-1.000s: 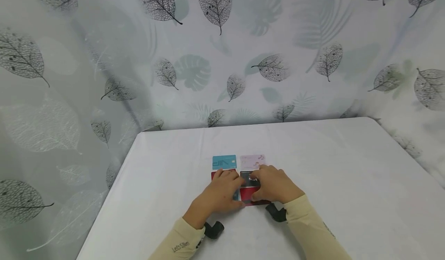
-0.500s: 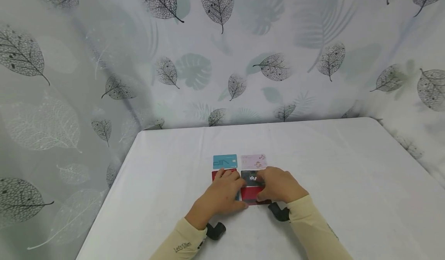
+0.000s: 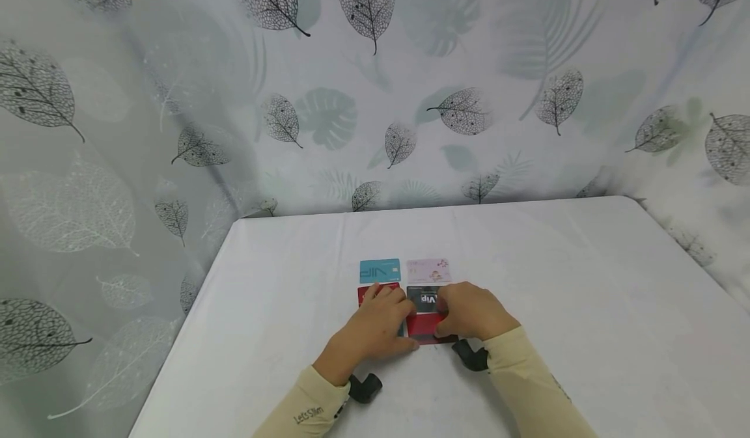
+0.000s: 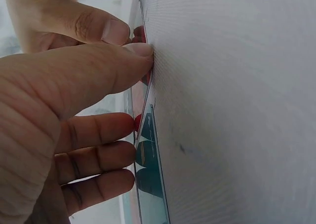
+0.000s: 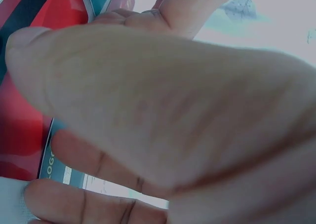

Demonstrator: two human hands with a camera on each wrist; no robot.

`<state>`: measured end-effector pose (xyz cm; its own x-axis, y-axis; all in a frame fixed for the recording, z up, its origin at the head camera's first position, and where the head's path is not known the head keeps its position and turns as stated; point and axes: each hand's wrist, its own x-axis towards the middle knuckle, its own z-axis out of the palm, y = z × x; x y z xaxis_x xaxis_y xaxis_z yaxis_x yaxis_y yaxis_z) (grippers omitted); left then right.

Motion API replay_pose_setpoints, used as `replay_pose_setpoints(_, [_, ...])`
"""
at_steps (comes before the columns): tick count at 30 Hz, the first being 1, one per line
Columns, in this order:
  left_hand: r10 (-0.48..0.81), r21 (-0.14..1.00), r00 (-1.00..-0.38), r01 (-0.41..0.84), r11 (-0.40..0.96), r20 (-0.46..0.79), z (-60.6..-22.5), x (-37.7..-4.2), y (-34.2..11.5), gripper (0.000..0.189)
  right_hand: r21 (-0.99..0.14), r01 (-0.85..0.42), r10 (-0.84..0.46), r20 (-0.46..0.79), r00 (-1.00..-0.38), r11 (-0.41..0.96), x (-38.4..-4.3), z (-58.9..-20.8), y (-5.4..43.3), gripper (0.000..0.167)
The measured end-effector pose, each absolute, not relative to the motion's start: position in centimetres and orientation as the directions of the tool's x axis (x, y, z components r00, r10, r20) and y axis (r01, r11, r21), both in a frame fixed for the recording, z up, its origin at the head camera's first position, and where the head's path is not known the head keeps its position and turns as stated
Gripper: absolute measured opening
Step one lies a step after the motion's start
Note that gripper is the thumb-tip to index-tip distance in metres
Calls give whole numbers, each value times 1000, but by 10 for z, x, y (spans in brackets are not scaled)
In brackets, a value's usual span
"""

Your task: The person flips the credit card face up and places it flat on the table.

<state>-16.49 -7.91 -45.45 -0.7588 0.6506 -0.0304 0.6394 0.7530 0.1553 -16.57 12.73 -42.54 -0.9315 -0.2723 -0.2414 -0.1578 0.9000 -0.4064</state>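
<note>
Bank-style cards lie in a two-column block on the white table. At the far side are a blue VIP card (image 3: pixel 379 271) and a pink flowered card (image 3: pixel 429 271). Nearer lie a dark grey Vip card (image 3: pixel 420 297) and a red card (image 3: pixel 423 325). My left hand (image 3: pixel 377 324) rests over the left column, mostly covering another red card (image 3: pixel 364 291) and a blue one below; its thumb touches the near red card's edge. My right hand (image 3: pixel 476 311) touches the right side of the dark and red cards, thumb on the red card (image 5: pixel 22 120).
A white cloth-covered table (image 3: pixel 293 262) extends around the cards. Leaf-patterned fabric (image 3: pixel 328 99) hangs behind and to the sides. A black wrist-worn device (image 3: pixel 364 388) sits under the left sleeve, another one (image 3: pixel 470 355) by the right sleeve.
My right hand has shifted slightly right, uncovering more of the dark Vip card and the near red card. My left hand stays nearly in place over the left column.
</note>
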Motion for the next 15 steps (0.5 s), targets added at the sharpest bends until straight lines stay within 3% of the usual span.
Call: replay_pose_setpoints(15, [651, 198, -759, 633, 748, -32, -456, -166, -78, 42, -425, -104, -238, -276, -931, 899, -168, -429, 126, 30])
